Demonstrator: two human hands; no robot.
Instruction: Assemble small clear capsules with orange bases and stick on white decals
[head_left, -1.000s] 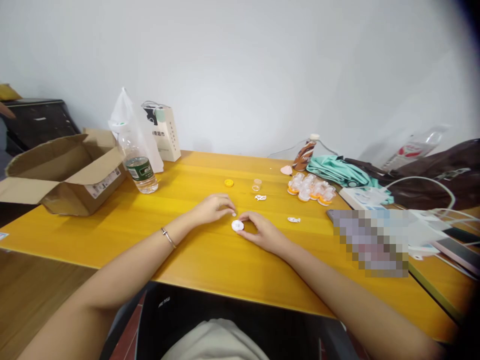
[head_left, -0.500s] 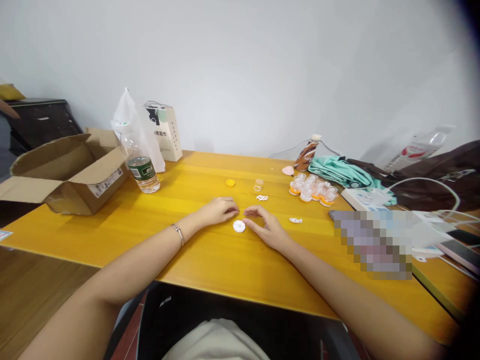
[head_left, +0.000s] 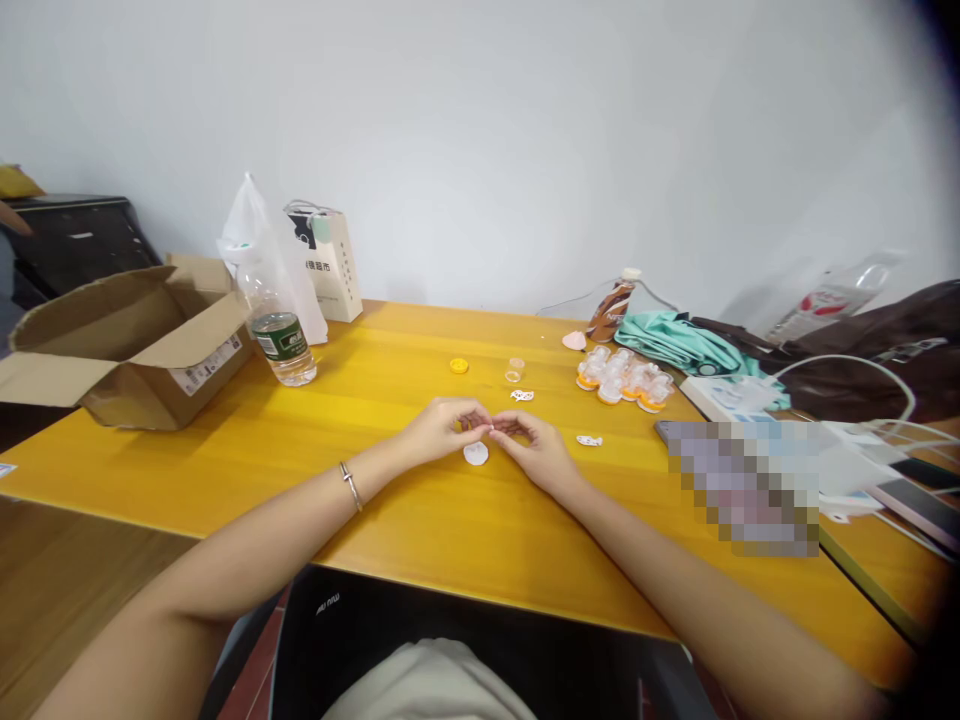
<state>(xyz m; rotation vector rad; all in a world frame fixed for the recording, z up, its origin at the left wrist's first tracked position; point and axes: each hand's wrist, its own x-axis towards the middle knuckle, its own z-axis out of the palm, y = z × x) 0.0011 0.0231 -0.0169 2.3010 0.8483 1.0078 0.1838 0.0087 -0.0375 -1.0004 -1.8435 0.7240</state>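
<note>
My left hand point(head_left: 448, 428) and my right hand point(head_left: 534, 446) meet over the table, thumbs and fingertips pinched together. A tiny pale thing seems to sit between the fingertips, too small to name. Just below them a white round disc point(head_left: 475, 455) lies flat on the wood. Beyond my hands are a small yellow ring-shaped piece point(head_left: 459, 366), a small clear plastic cup point(head_left: 514, 371) and a white patterned cutout piece point(head_left: 522, 396). A second white cutout piece point(head_left: 589, 440) lies to the right of my right hand.
Clear capsules with orange bases point(head_left: 624, 378) are clustered at right, near a brown drink bottle point(head_left: 613, 308) and green cloth point(head_left: 675, 342). Blurred, a flat device point(head_left: 739, 485) lies at right. A water bottle point(head_left: 283, 350) and an open cardboard box point(head_left: 169, 370) stand at left.
My hands have come together from slightly apart, and their fingertips now meet above the white disc. The disc and the other pieces stay in place; the view has shifted slightly.
</note>
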